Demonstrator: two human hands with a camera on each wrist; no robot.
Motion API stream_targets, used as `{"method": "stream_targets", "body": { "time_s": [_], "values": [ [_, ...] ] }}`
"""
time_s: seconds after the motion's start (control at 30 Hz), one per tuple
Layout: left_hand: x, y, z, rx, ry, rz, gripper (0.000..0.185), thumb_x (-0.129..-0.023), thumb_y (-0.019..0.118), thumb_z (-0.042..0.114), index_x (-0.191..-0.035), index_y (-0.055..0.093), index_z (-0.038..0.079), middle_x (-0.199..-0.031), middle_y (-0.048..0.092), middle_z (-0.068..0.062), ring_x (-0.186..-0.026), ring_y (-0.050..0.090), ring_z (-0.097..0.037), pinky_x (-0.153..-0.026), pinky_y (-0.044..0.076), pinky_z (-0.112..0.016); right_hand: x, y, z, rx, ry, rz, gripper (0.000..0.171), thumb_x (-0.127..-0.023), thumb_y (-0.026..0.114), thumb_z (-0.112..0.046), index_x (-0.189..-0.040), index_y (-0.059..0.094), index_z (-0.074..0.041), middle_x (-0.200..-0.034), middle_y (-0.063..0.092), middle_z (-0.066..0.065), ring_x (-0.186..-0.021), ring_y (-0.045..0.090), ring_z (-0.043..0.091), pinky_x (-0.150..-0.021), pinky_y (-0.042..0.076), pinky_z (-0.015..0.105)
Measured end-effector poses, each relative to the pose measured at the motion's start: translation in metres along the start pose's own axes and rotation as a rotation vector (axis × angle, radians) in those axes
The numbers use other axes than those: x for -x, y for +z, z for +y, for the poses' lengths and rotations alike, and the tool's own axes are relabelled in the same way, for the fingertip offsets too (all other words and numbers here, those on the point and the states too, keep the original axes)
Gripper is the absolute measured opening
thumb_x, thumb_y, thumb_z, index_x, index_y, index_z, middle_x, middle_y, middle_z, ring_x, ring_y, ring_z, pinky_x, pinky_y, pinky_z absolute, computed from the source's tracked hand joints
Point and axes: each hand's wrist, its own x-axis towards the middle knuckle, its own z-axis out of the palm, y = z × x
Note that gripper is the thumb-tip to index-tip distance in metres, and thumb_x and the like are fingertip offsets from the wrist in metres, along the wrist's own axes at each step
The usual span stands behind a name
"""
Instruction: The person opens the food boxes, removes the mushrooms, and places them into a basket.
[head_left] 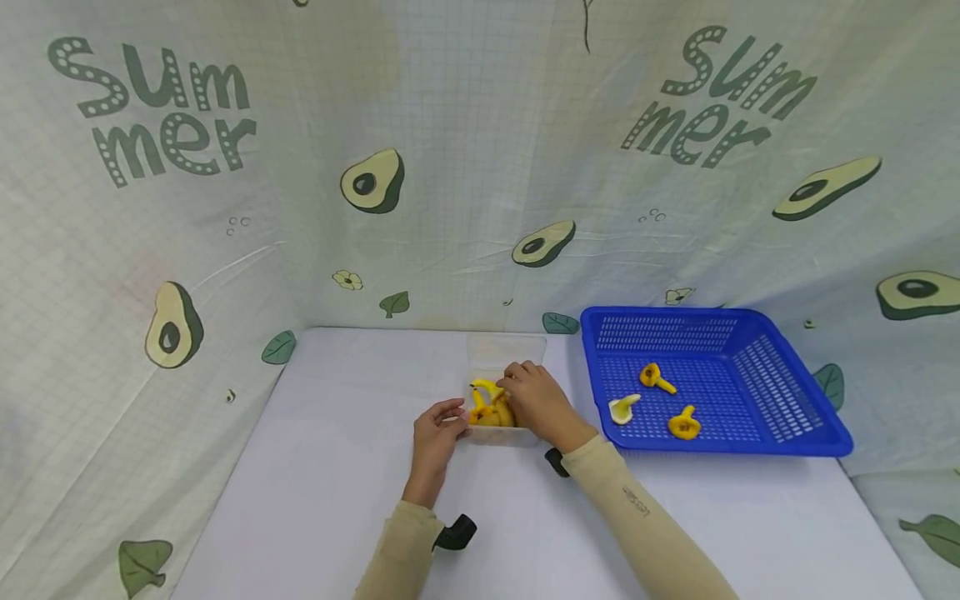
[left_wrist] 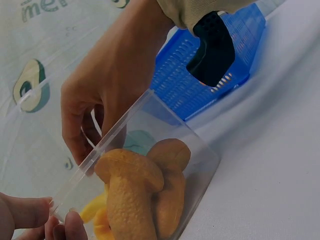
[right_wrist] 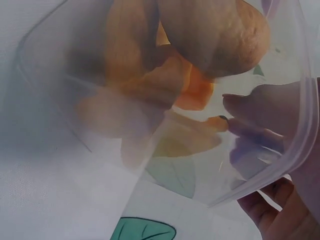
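Observation:
A clear plastic box (head_left: 501,435) stands on the table with several toy pieces inside. Thick-stemmed brown mushrooms (left_wrist: 131,200) fill one side of it, and a small yellow banana (head_left: 487,386) lies near the far end. My left hand (head_left: 437,437) pinches the box's left rim between thumb and fingers. Over the opposite side, my right hand (head_left: 542,404) reaches in with bent fingers. Through the hazy wall in the right wrist view, its fingertips (right_wrist: 240,105) are right at a dark-ended yellow tip. I cannot tell whether they grip it.
To the right stands a blue slotted basket (head_left: 757,446). In it lie two yellow trumpet-shaped mushrooms (head_left: 684,425) and a paler one (head_left: 622,408). The box's clear lid (head_left: 506,346) lies behind it. A patterned cloth (head_left: 450,275) hangs along the table's back edge.

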Motion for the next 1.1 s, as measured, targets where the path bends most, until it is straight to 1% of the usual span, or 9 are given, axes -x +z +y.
{"method": "stream_targets", "body": {
  "time_s": [0.1, 0.17, 0.23, 0.33, 0.53, 0.6, 0.7, 0.9, 1.1],
  "values": [
    [0.000, 0.001, 0.000, 0.003, 0.004, 0.000, 0.034, -0.097, 0.069, -0.008, -0.129, 0.063, -0.015, -0.103, 0.064, -0.013, -0.078, 0.061, -0.014, -0.072, 0.063, -0.023, 0.001, 0.000, 0.001, 0.012, 0.029, 0.007, 0.023, -0.089, 0.084, -0.004, -0.111, 0.079, -0.009, -0.111, 0.067, 0.008, -0.105, 0.061, 0.028, -0.095, 0.058, 0.042],
    [0.000, 0.001, 0.001, 0.004, 0.008, -0.001, 0.033, -0.097, 0.068, -0.008, -0.129, 0.064, -0.015, -0.103, 0.064, -0.013, -0.078, 0.061, -0.014, -0.071, 0.063, -0.022, 0.002, -0.001, 0.002, 0.020, 0.041, 0.006, 0.025, -0.087, 0.085, -0.001, -0.111, 0.079, -0.008, -0.110, 0.066, 0.009, -0.104, 0.060, 0.028, -0.095, 0.058, 0.041],
    [0.000, 0.001, 0.001, 0.000, 0.010, 0.002, 0.033, -0.097, 0.068, -0.008, -0.128, 0.064, -0.015, -0.104, 0.064, -0.014, -0.078, 0.061, -0.015, -0.071, 0.063, -0.022, 0.003, -0.002, 0.003, 0.036, 0.040, 0.010, 0.027, -0.086, 0.085, 0.002, -0.110, 0.079, -0.007, -0.110, 0.065, 0.010, -0.103, 0.059, 0.028, -0.095, 0.058, 0.040],
    [0.000, 0.001, 0.002, 0.000, 0.017, 0.005, 0.032, -0.097, 0.068, -0.008, -0.128, 0.064, -0.016, -0.105, 0.064, -0.015, -0.079, 0.061, -0.014, -0.070, 0.063, -0.022, 0.005, -0.003, 0.004, 0.031, 0.031, 0.032, 0.028, -0.084, 0.084, 0.008, -0.108, 0.079, -0.005, -0.106, 0.064, 0.010, -0.099, 0.059, 0.027, -0.092, 0.058, 0.039],
    [0.000, 0.002, 0.001, -0.003, 0.013, 0.010, 0.032, -0.097, 0.069, -0.008, -0.127, 0.065, -0.015, -0.105, 0.064, -0.015, -0.078, 0.061, -0.014, -0.070, 0.063, -0.022, 0.009, -0.001, 0.006, -0.014, 0.016, 0.082, 0.027, -0.083, 0.083, 0.011, -0.102, 0.080, -0.007, -0.101, 0.063, 0.008, -0.095, 0.059, 0.025, -0.088, 0.058, 0.038],
    [0.000, 0.002, 0.001, -0.005, 0.008, 0.011, 0.032, -0.097, 0.069, -0.008, -0.127, 0.065, -0.014, -0.105, 0.064, -0.014, -0.079, 0.061, -0.015, -0.070, 0.063, -0.022, 0.010, 0.000, 0.007, -0.032, 0.014, 0.089, 0.027, -0.083, 0.082, 0.013, -0.101, 0.080, -0.007, -0.101, 0.063, 0.007, -0.095, 0.059, 0.025, -0.088, 0.058, 0.037],
    [-0.001, 0.001, 0.000, -0.011, 0.017, 0.010, 0.032, -0.097, 0.069, -0.007, -0.127, 0.065, -0.014, -0.105, 0.064, -0.014, -0.079, 0.061, -0.015, -0.070, 0.063, -0.023, 0.010, -0.001, 0.008, -0.035, 0.016, 0.096, 0.028, -0.082, 0.080, 0.015, -0.100, 0.080, -0.007, -0.100, 0.063, 0.006, -0.094, 0.059, 0.024, -0.087, 0.059, 0.036],
    [-0.001, 0.002, 0.002, -0.022, 0.022, 0.013, 0.032, -0.097, 0.070, -0.006, -0.128, 0.065, -0.014, -0.106, 0.064, -0.014, -0.078, 0.062, -0.014, -0.071, 0.064, -0.026, 0.011, -0.004, 0.008, 0.035, 0.035, 0.086, 0.025, -0.082, 0.082, 0.015, -0.099, 0.080, -0.004, -0.097, 0.062, 0.008, -0.091, 0.058, 0.024, -0.086, 0.060, 0.035],
    [0.000, 0.002, 0.001, -0.031, 0.017, 0.013, 0.032, -0.097, 0.069, -0.006, -0.128, 0.065, -0.014, -0.108, 0.064, -0.017, -0.079, 0.062, -0.014, -0.071, 0.063, -0.025, 0.012, -0.010, 0.004, 0.113, 0.070, 0.023, 0.027, -0.076, 0.090, 0.010, -0.098, 0.080, -0.003, -0.096, 0.063, 0.010, -0.092, 0.059, 0.026, -0.086, 0.061, 0.036]
  ]
}}
